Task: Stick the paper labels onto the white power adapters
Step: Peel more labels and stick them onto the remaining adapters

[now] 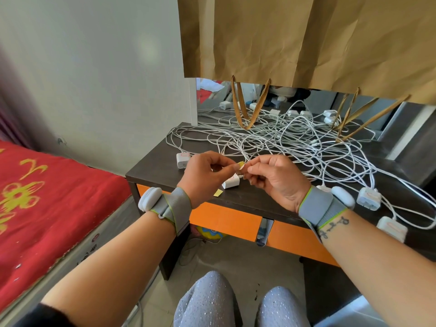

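Observation:
My left hand (205, 175) and my right hand (273, 178) meet above the dark table (151, 168), both pinching a small paper label (240, 165) with a yellow backing between their fingertips. Just below them a white power adapter (231, 182) with a red-outlined label lies on the table. Another labelled adapter (182, 159) sits to the left. Two more adapters (369, 198) (391, 228) lie at the right front edge. A yellow paper strip (218, 192) pokes out under my left wrist.
A tangle of white cables (295, 140) covers the table's middle and back. A brown paper bag (306, 43) hangs over the mirror behind. A red bed cover (47, 201) is to the left. Orange drawers (224, 220) sit under the tabletop.

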Demonstrator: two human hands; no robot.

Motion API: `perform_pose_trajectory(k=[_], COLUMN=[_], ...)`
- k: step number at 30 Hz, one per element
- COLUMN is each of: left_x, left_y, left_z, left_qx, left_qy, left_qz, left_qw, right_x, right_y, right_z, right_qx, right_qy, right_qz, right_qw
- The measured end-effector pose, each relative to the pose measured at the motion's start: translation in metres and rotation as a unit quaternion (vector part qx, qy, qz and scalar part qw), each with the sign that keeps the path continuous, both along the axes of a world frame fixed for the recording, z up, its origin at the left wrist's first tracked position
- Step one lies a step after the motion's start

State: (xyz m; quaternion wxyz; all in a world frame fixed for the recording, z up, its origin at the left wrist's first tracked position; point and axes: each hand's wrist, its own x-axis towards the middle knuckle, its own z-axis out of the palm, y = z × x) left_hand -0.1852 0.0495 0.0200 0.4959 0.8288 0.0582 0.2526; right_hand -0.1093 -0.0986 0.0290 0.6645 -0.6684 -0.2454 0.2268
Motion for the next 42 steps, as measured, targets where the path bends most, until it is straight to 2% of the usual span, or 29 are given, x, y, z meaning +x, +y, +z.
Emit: perform_pose_trajectory(k=[10, 21, 31, 42], left_x=[-0.005, -0.01, -0.009, -0.011], left_y=[-0.001, -0.004, -0.005, -0.001], left_z=[0.001, 0.0, -0.001, -0.005], left_qx=[0.125, 0.175, 0.142, 0.126], left_qy=[-0.045, -0.104, -0.113, -0.123], left_qz=[0.045, 0.066, 0.07, 0.085], left_qw=[0.99, 0.977, 0.981, 0.981], right_x=[-0.002, -0.002, -0.003, -0.006], right_y=[0.004, 0.007, 0.008, 0.012], right_z=[-0.001, -0.002, -0.005, -0.002], right_qx=[-0.014, -0.021, -0.024, 0.004], right_qy=[0.019, 0.059, 0.027, 0.049], right_qz=[-0.017, 0.003, 0.017, 0.003], right_qw=[1.0, 0.998, 0.999, 0.999])
